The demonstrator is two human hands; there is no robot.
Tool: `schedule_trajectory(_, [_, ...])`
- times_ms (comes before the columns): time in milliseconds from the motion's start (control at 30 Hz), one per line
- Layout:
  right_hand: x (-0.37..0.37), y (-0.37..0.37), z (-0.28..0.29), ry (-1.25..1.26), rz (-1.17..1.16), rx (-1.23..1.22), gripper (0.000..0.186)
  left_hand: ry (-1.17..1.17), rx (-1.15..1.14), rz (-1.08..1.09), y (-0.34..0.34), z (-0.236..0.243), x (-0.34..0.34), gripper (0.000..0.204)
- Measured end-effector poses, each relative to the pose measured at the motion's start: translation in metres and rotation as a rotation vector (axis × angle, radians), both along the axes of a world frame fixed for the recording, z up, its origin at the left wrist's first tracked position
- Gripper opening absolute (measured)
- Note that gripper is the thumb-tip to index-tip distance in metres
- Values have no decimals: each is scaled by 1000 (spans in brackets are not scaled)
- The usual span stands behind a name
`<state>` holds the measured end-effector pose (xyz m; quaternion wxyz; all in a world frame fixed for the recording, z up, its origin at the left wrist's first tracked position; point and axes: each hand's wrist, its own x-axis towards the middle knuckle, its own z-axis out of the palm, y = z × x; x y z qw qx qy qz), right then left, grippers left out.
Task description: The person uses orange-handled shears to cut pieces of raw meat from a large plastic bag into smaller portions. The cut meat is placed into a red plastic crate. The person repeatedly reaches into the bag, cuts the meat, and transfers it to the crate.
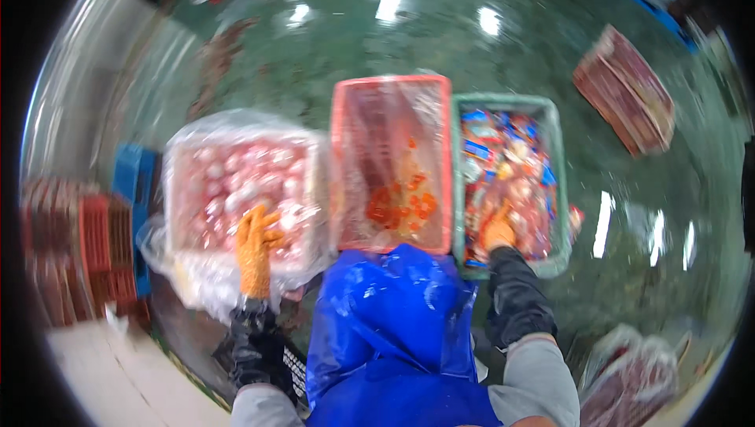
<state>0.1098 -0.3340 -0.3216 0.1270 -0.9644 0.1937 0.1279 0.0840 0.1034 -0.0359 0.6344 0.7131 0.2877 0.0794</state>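
My left hand (254, 252), in an orange glove, is over the near right part of a white crate (175, 215) lined with clear plastic. Its fingers are stretched and somewhat apart, with nothing seen in them. Shiny pink and white rounded pieces (244, 183) fill that crate. My right hand (499, 230), gloved in orange too, reaches into a green crate (560, 191) of colourful packets (480, 148) and reddish pieces. Its fingertips blur into the contents, so its grip is unclear. Between the two stands a red crate (336, 160) with a plastic liner and orange bits (401, 205) at its near end.
A blue apron (385, 325) covers my lap against the red crate. Stacked red crates (94, 226) and a blue crate (134, 175) stand at left. A reddish crate (625, 93) lies on the wet green floor (511, 42) at far right. A plastic-wrapped bundle (633, 380) is near right.
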Motion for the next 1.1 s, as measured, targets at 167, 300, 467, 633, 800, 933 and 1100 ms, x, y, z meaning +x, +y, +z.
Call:
schedule_trajectory(167, [-24, -52, 17, -291, 1114, -597, 31, -197, -90, 103, 81, -21, -42, 31])
schedule_trajectory(300, [-60, -74, 31, -427, 544, 383, 40, 0, 653, 189, 97, -40, -30, 59])
schedule_trajectory(467, [-79, -85, 45, -268, -121, 1655, 44, 98, 1114, 71, 138, -34, 13, 72])
schedule_trajectory(633, [-86, -96, 60, -406, 115, 648, 44, 351, 954, -219, 133, -34, 58, 80])
schedule_trajectory(800, [-102, 16, 194, -388, -461, 1163, 46, 297, 1192, -327, 108, -51, 22, 57])
schedule_trajectory(933, [-97, 15, 193, -282, -332, 1088, 49, 183, 1280, -382, 118, -56, 12, 42])
schedule_trajectory(1100, [-77, 13, 200, -455, -152, 1136, 48, -75, 876, 234, 144, -52, 3, 42])
